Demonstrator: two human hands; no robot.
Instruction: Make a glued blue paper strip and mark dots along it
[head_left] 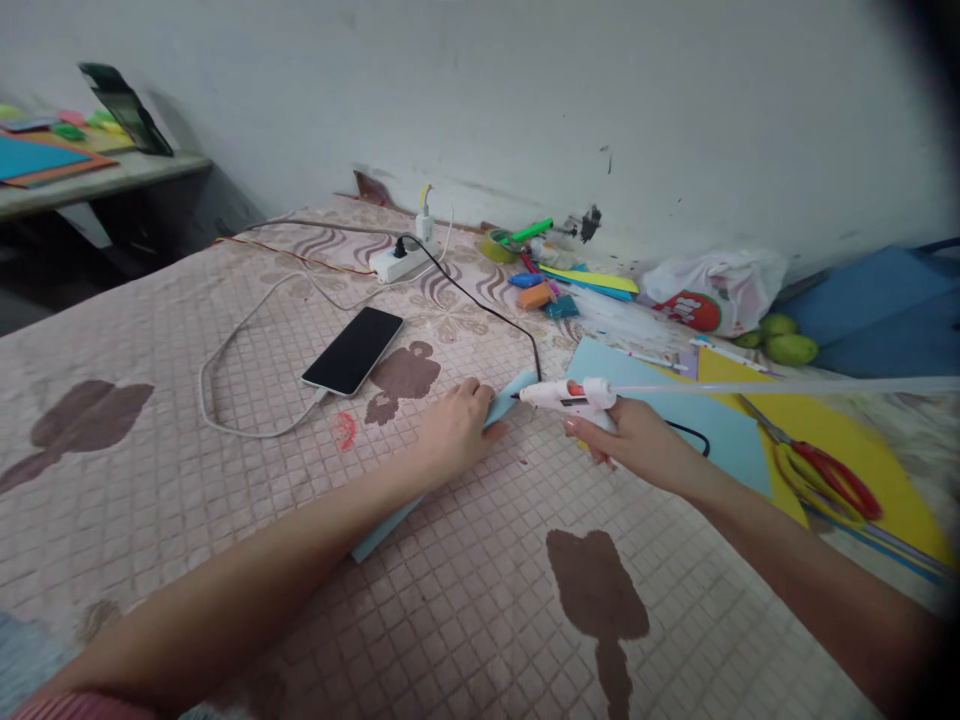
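Observation:
My left hand (456,430) is closed over a long folded strip of light blue paper (386,533), pressing it against the patterned cloth. The strip sticks out on both sides of the hand; its middle is hidden under my hand and forearm. In my right hand (641,440) is a white glue gun (562,394), gripped by its handle. Its dark nozzle touches or hovers just over the strip's upper end, close to my left fingers; I cannot tell which. A long clear glue stick (780,386) juts from the back of the gun.
A charging phone (354,352) lies left of my hands, near a power strip (397,262). A black cord runs toward the gun. To the right are blue paper (727,435), yellow sheets (885,445) and scissors (817,480). Clay packs (535,296) and a plastic bag (720,290) sit by the wall.

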